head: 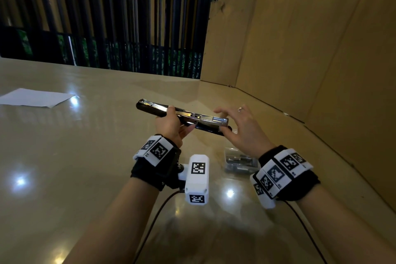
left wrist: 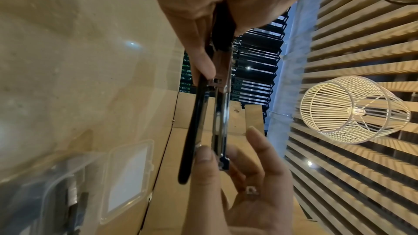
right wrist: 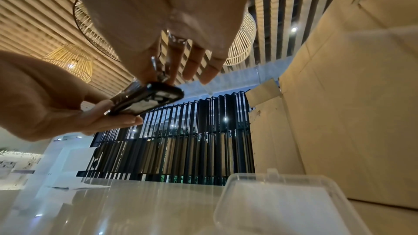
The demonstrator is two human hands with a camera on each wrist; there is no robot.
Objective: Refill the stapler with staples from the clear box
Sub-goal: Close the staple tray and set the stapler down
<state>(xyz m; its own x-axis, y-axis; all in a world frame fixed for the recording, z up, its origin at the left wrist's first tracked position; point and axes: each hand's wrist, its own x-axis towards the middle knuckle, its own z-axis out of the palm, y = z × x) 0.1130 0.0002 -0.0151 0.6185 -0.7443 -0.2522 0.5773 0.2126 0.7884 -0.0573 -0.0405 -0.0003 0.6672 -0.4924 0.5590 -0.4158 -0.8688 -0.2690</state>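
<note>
My left hand (head: 169, 122) grips the stapler (head: 203, 119) around its middle and holds it level above the table. The stapler is black with a chrome magazine and lies stretched out long, left to right. In the left wrist view its black base and chrome rail (left wrist: 220, 113) stand slightly apart. My right hand (head: 242, 128) pinches the rail's right end between thumb and a finger, its other fingers straight and spread. The clear box (head: 240, 162) lies on the table under my right wrist, its lid (left wrist: 128, 176) open, with dark staple strips inside.
The glossy beige table (head: 85, 156) has a white sheet of paper (head: 36, 97) at the far left. A tall cardboard wall (head: 321, 49) closes off the right side. A black slatted screen (head: 107, 17) stands behind the table. Cables trail from both wrists.
</note>
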